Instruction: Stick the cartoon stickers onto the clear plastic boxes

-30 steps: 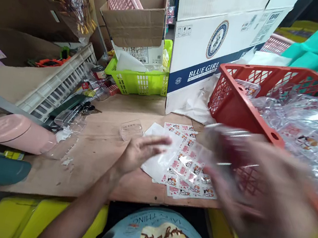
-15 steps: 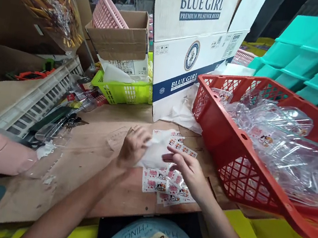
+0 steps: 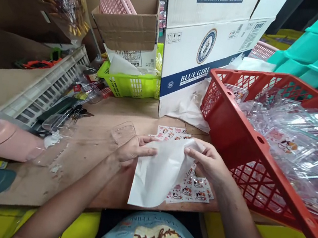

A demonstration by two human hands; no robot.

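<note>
A sheet of thin white paper (image 3: 155, 175) hangs between my hands over the table, its lower corner near the front edge. My left hand (image 3: 134, 149) pinches its upper left side between thumb and fingers. On the other side my right hand (image 3: 206, 157) grips the upper right part, thumb on top. Beneath the paper lie several sticker sheets (image 3: 191, 193) printed with cartoon cats and pink marks, partly covered. A clear plastic piece (image 3: 124, 132) lies flat just beyond my left hand.
To the right stands a red plastic basket (image 3: 236, 132) piled with clear plastic cases (image 3: 304, 127). A white beer carton (image 3: 181, 57) rises at the back, beside a lime green basket (image 3: 128, 85). Keys (image 3: 82, 113) and a pink bottle (image 3: 0, 139) lie on the left.
The white paper was bunched at my left hand with my right hand's fingers apart beside it. Now it is spread out and both hands hold it. The view has shifted slightly.
</note>
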